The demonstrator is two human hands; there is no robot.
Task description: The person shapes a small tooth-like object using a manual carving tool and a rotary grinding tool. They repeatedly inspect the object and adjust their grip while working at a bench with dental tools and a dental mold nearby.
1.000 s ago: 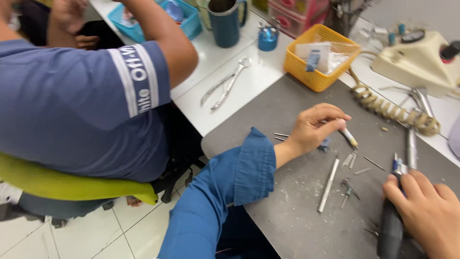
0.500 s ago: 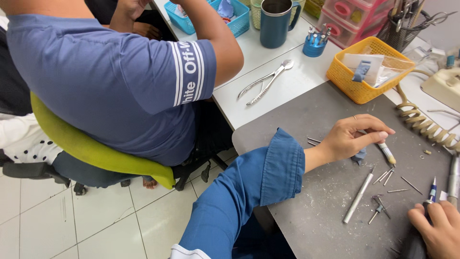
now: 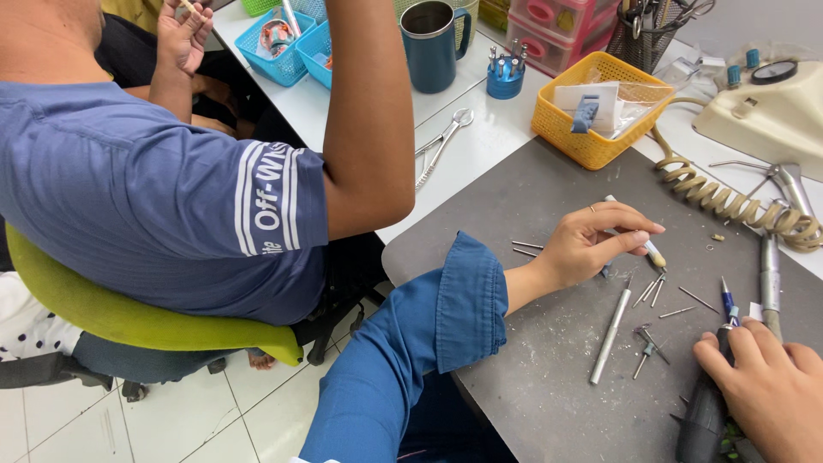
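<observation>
Far left, a co-worker in a blue shirt (image 3: pixel 154 206) sits on a green chair (image 3: pixel 129 313) with their back to you, one hand (image 3: pixel 184 34) raised, elbow near the white counter. On that counter sit blue baskets (image 3: pixel 291 43), a dark blue mug (image 3: pixel 431 43) and a pair of metal pliers (image 3: pixel 441 141).

Now the grey bench (image 3: pixel 531 214). Your left hand (image 3: pixel 591 244), blue sleeve (image 3: pixel 429 343) rolled at the wrist, hovers over it with a narrow grip: thumb and fingers pinch a small pen-like tool (image 3: pixel 645 244), its yellowish tip pointing down to the right. Just below that tip lie loose thin metal bits (image 3: pixel 651 291), and a silver rod (image 3: pixel 610 334) rests flat on the bench beneath your hand. Behind, a yellow basket (image 3: pixel 591 146) holds papers and a blue clip.

Further right, a coiled beige cord (image 3: pixel 729 201) runs along the bench edge to a cream machine (image 3: pixel 771 111).

At the bottom right corner, your right hand (image 3: pixel 767 386) is wrapped around a black handpiece (image 3: pixel 703 411), grip closed on it, a blue-tipped tool (image 3: pixel 727 304) pointing up just above your fingers.
</observation>
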